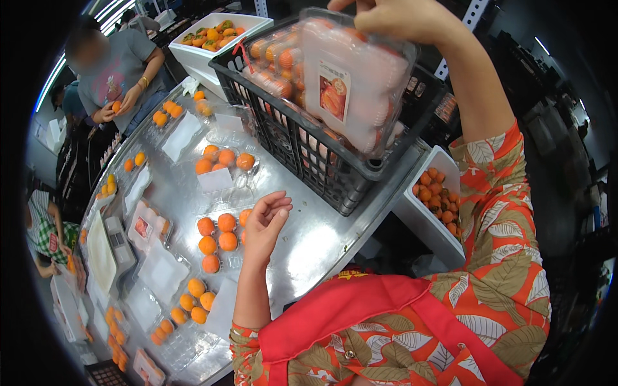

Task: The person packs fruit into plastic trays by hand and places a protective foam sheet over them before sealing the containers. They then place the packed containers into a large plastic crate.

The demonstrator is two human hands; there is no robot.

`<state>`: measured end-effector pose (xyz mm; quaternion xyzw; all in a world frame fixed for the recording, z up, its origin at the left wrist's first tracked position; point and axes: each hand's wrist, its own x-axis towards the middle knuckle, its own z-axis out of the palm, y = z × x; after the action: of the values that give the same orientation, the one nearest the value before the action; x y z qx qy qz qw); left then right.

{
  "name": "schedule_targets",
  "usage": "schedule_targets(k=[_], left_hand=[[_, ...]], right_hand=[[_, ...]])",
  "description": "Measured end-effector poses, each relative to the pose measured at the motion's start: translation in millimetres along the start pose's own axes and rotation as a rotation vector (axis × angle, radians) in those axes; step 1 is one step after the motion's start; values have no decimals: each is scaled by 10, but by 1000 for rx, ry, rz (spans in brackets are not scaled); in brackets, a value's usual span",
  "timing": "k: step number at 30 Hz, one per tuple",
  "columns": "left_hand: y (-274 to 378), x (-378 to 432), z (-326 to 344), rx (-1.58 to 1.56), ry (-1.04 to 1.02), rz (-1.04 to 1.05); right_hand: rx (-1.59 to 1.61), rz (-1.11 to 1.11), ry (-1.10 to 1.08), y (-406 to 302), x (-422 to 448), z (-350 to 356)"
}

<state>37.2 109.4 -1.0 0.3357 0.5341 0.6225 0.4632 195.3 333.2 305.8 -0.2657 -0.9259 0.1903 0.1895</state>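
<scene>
My right hand [398,19] grips the top edge of a clear plastic clamshell pack [359,91] of persimmons. The pack bears a printed label and is tilted over a black plastic crate [299,142]. Inside the crate are more packs of persimmons [277,58]. My left hand [265,222] is empty, its fingers loosely curled, above the metal table [309,251]. Just left of it, persimmons [227,222] sit in an open clear tray, partly hidden by the hand.
A white foam box [219,24] of persimmons stands behind the crate, another foam box [437,231] at the table's right edge. A scale [118,246] and more trays occupy the left. Across the table a person [116,72] holds a persimmon; another person [53,227] works at far left.
</scene>
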Motion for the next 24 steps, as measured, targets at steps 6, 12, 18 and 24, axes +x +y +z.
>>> schedule_targets(k=[6, 12, 18, 24], left_hand=[[-4, -142, 9, -41, 3, 0], [33, -385, -40, -75, 27, 57], [211, -721, 102, -226, -110, 49], [119, -1198, 30, -397, -238, -105]], right_hand=[[-103, -73, 67, -389, -90, -206], [-180, -319, 155, -813, -307, -398], [-60, -426, 11, -1161, -423, -434], [93, -643, -190, -838, -713, 566]])
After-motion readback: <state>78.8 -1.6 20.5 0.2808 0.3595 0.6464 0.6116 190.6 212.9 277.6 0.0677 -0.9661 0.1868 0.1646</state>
